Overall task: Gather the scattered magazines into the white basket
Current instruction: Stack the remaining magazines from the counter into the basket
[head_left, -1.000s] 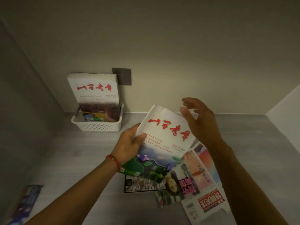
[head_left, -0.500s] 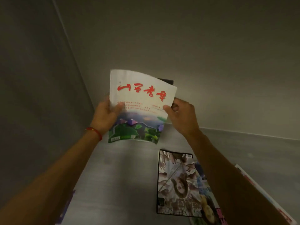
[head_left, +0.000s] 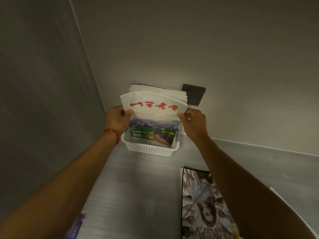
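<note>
A white magazine with red lettering and a green landscape cover (head_left: 153,116) stands upright with its lower edge inside the white basket (head_left: 150,150), which sits against the back wall. My left hand (head_left: 117,120) grips its left edge and my right hand (head_left: 193,124) grips its right edge. Behind it in the basket stand more magazines (head_left: 155,88), their white tops showing above it. A magazine with a portrait cover (head_left: 203,204) lies flat on the grey surface at lower right, partly under my right forearm.
A dark wall socket (head_left: 194,94) is on the back wall behind the basket. A grey side wall rises close on the left. A purple magazine (head_left: 76,226) lies at the bottom left edge, and a white sheet corner (head_left: 276,192) shows at right.
Both hands carried the white magazine forward from mid-air down into the basket. The view moved closer, so the basket came back into sight.
</note>
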Motion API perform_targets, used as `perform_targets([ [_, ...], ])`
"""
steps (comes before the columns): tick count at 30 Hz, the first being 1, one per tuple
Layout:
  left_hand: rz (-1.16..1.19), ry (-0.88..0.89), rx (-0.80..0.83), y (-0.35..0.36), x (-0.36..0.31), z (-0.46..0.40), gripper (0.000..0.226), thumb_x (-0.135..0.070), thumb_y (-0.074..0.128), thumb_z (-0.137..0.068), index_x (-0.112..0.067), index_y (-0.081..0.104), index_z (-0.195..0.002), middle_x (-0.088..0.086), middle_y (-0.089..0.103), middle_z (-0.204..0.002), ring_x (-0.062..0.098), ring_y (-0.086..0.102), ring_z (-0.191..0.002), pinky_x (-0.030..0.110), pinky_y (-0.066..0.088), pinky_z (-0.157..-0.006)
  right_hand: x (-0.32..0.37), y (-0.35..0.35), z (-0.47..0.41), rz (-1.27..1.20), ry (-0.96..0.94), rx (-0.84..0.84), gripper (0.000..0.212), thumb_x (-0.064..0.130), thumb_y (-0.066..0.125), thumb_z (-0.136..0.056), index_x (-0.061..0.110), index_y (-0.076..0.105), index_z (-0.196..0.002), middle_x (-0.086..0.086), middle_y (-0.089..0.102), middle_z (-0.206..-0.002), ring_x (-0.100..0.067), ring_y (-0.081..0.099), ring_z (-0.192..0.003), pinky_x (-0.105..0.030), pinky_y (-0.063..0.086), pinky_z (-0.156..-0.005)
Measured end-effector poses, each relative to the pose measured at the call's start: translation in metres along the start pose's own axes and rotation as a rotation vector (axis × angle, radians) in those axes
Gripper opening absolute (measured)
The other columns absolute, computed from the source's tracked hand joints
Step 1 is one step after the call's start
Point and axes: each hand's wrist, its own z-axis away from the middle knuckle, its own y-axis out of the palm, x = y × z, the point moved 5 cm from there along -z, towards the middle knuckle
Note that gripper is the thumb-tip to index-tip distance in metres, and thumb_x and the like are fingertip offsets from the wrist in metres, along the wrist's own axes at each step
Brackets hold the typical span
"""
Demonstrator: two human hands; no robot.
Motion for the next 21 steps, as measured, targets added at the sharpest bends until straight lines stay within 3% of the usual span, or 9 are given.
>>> perform_targets([
  [5,0.106,-0.119,-0.002,0.013,0.023,-0.008,0.026,-0.016,0.067,-0.088,-0.001,0.072,-0.110,0.018,0.072,-0.113,0.028,0.070,-0.097,0.027,0.050,-0.074,-0.015,0.018,-0.004,0.021,0.055,-0.003,0.022,0.023,0.061,-0.094,0.006,0.073,-0.099,-0.011,0.074,-0.111,-0.023,0.071,-0.092,-0.003,0.039,-0.057],
  [10,0.087,-0.172,-0.035,0.020,0.033,-0.013,0.029,-0.023,0.072,-0.085,0.000,0.068,-0.102,0.020,0.072,-0.109,0.034,0.069,-0.099,0.041,0.057,-0.087,-0.027,0.030,-0.004,0.080,0.117,0.031,0.023,0.022,0.057,-0.095,0.007,0.072,-0.103,-0.010,0.073,-0.114,-0.020,0.067,-0.090,-0.008,0.037,-0.056],
  [14,0.070,-0.171,-0.077,0.025,0.031,-0.015,0.027,-0.025,0.072,-0.085,-0.003,0.060,-0.095,0.016,0.069,-0.101,0.028,0.063,-0.090,0.036,0.053,-0.083,-0.044,0.033,0.011,-0.007,0.309,-0.062,0.026,0.015,0.052,-0.089,0.014,0.070,-0.108,-0.006,0.071,-0.113,-0.020,0.065,-0.092,-0.017,0.041,-0.057],
  [15,0.064,-0.168,-0.082,0.025,0.031,-0.016,0.025,-0.025,0.071,-0.086,-0.005,0.059,-0.093,0.015,0.068,-0.099,0.028,0.063,-0.089,0.035,0.053,-0.080,-0.049,0.039,0.019,-0.040,0.366,-0.076,0.024,0.015,0.052,-0.086,0.015,0.071,-0.100,-0.006,0.071,-0.106,-0.020,0.065,-0.086,-0.019,0.040,-0.059],
  [17,0.060,-0.175,-0.094,0.026,0.029,-0.020,0.022,-0.025,0.070,-0.087,-0.007,0.057,-0.089,0.012,0.066,-0.094,0.028,0.063,-0.088,0.033,0.050,-0.075,-0.059,0.060,0.037,-0.220,0.522,-0.034,0.018,0.020,0.055,-0.086,0.014,0.071,-0.083,-0.006,0.071,-0.086,-0.018,0.061,-0.070,-0.023,0.042,-0.059],
  [18,0.061,-0.178,-0.093,0.026,0.029,-0.022,0.022,-0.024,0.070,-0.087,-0.007,0.057,-0.089,0.012,0.066,-0.094,0.028,0.063,-0.088,0.032,0.048,-0.074,-0.063,0.073,0.044,-0.379,0.631,0.013,0.018,0.022,0.056,-0.090,0.014,0.071,-0.084,-0.006,0.069,-0.081,-0.019,0.060,-0.071,-0.029,0.046,-0.060],
  [21,0.037,-0.177,-0.084,0.025,0.032,-0.029,0.023,-0.024,0.070,-0.087,-0.004,0.058,-0.091,0.017,0.068,-0.099,0.031,0.065,-0.092,0.035,0.053,-0.080,-0.071,0.106,0.050,-0.780,0.868,0.104,0.020,0.011,0.051,-0.097,0.009,0.064,-0.112,-0.011,0.068,-0.098,-0.026,0.066,-0.094,-0.033,0.054,-0.084],
])
